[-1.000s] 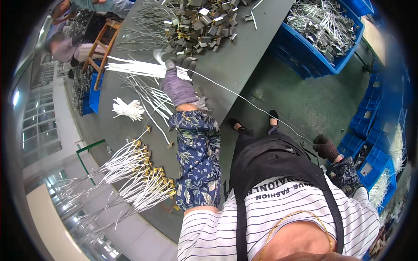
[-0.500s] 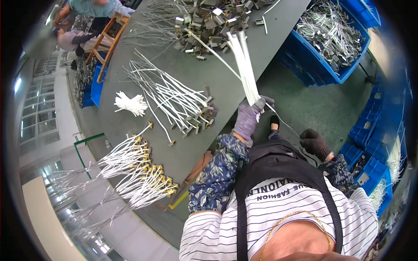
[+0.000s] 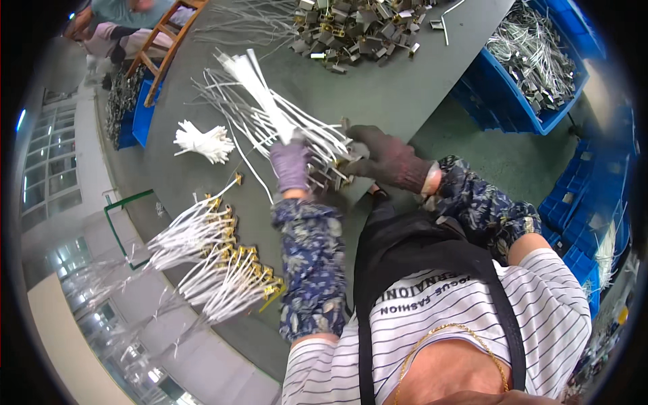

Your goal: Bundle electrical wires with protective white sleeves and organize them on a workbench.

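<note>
At table edge: left hand [image 3: 291, 164] and right hand [image 3: 386, 158] both clamped on white wire bundle [image 3: 273, 111].

Bare grey table [image 3: 398, 101] open just ahead of right hand [image 3: 388, 158], up to heap of metal clips [image 3: 358, 30] far ahead. Blue bin [image 3: 520, 111] blocking right of right hand. Ahead of left hand [image 3: 291, 164], white wires [image 3: 270, 115] fanned out, crowding path. Left of it, bundle of white ties [image 3: 202, 142]; nearer body, brass-tipped wire bundles [image 3: 216, 260] filling table edge.
</note>
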Tool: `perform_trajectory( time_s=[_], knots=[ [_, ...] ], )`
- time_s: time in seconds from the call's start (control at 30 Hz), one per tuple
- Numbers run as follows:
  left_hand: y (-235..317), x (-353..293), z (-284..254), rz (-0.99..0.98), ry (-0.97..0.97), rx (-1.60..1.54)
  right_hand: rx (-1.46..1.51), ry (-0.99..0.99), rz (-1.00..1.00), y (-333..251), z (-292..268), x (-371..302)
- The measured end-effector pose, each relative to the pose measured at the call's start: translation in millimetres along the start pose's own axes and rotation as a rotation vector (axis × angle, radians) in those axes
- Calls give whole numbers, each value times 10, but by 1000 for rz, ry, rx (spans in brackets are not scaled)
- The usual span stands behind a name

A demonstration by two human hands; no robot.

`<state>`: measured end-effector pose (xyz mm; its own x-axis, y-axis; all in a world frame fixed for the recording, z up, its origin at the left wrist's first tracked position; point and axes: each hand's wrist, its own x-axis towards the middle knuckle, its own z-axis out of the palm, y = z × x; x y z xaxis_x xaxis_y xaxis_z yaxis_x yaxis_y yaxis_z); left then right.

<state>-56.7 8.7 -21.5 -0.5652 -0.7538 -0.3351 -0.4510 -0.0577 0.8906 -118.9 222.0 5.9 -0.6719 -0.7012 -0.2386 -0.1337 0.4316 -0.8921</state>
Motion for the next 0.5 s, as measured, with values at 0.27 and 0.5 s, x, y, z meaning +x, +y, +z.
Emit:
perform_trajectory(
  time_s=[0.27, 0.5],
  knots=[
    [-1, 383, -745, 122, -50, -102, -370, -79, -108, -67, 729, 743],
    [-211, 777, -157, -50, -258, -147, -334, -323, -150, -174, 1509, 542]
  ],
)
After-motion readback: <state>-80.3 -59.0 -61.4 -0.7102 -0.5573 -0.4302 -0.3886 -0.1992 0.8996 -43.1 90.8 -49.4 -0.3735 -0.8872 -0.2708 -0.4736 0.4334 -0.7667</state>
